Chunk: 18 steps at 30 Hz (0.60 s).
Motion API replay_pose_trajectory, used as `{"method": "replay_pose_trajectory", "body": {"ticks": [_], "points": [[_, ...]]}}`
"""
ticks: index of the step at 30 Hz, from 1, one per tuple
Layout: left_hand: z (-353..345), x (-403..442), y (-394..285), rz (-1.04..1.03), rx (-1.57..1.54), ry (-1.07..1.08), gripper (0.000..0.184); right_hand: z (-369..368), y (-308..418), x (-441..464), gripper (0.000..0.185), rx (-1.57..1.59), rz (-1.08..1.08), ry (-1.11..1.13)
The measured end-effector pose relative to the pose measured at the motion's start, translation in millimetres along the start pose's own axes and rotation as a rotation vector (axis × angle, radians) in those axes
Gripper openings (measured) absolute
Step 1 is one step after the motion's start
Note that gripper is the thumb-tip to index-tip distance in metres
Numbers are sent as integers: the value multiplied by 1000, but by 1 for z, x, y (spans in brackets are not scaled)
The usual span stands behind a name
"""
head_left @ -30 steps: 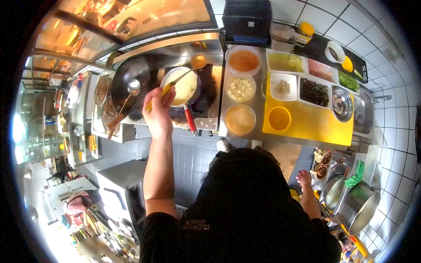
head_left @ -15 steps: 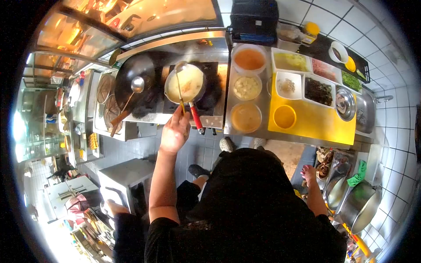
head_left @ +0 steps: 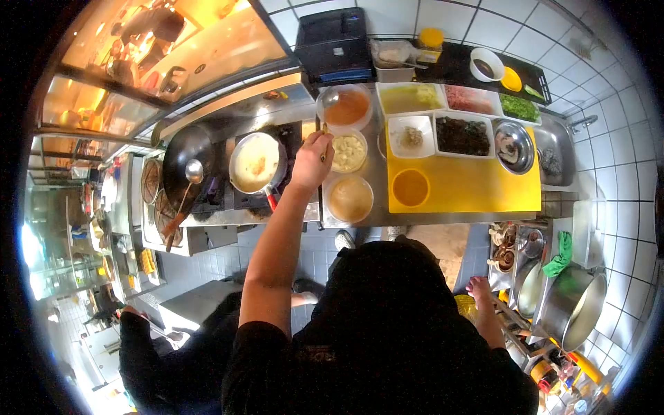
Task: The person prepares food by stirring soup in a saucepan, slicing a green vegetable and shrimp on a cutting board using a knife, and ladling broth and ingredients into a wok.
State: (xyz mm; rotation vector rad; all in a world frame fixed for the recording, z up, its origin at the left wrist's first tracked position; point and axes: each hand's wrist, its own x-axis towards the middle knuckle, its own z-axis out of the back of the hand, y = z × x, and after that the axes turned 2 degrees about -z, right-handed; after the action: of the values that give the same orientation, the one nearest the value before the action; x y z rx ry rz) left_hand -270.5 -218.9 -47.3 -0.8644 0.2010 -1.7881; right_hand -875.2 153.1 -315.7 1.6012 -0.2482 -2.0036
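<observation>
Ladle (head_left: 325, 128): at the far round tub (head_left: 370, 108) of orange contents, just right of the stove. Its bowl end lies at that tub's left side; dipped in or held above, you cannot tell from this angle. Your left hand (head_left: 315, 160) is clamped round the ladle's handle, back of the hand up, just left of the tub of pale chunks (head_left: 348, 153).

Step in hand, judged: ladle work at the orange tub. The next move would call for a level wrist and a clean lift over the rim (the pale chunks sit close enough to catch a drip).

Outward, left: the saucepan (head_left: 283, 164) stands on the stove with a creamy white mixture (head_left: 253, 153) in it, an orange-brown patch near the middle; its red handle (head_left: 272, 201) points nearer you, beside your forearm. Further left, a second ladle (head_left: 194, 171) rests in the dark wok (head_left: 178, 146).

Right: near tub of tan contents (head_left: 351, 198), then the yellow cutting board (head_left: 477, 194) with its yellow bowl (head_left: 429, 189). Your right hand (head_left: 478, 288) hangs low at your side, fingers loosely curled; whether it holds anything, you cannot tell.
</observation>
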Motion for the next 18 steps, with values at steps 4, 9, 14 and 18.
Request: {"method": "replay_pose_trajectory", "body": {"ticks": [4,9,14,18], "points": [[-33,11,3,75,-5,35,19,2,-9,-21,23,176,-174,-128],[-59,17,-13,193,-127,-128,14,11,-9,-40,24,283,-288,-244],[-63,26,-21,725,-876,-408,17,28,-27,-25,21,285,-263,-233],[-42,34,-34,885,-1114,-584,21,50,-20,-4,19,300,-206,-55]]}}
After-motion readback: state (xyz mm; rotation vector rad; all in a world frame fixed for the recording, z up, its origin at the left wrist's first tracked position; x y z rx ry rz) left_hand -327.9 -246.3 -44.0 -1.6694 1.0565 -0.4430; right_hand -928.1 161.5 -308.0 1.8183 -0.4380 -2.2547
